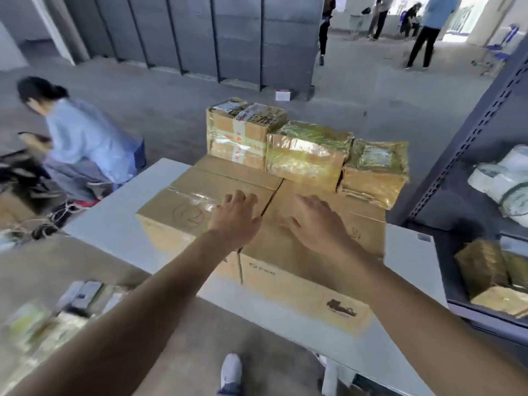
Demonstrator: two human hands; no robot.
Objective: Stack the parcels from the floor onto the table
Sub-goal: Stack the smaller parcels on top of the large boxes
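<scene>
Two hands lay flat with fingers straight and a little apart: left hand [235, 215] on one big brown carton [177, 201], right hand [317, 222] on the second carton [364, 224] beside it, both on the white table [120, 227]. Three smaller taped parcels [305, 155] stood at the far edge, their labels blurred.

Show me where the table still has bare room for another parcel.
Bare table lies left of the left box, along the near edge before both large boxes, and in a narrow strip beside the right box. The far end is crowded: three taped parcels stand in a row at the boxes' far end.
</scene>
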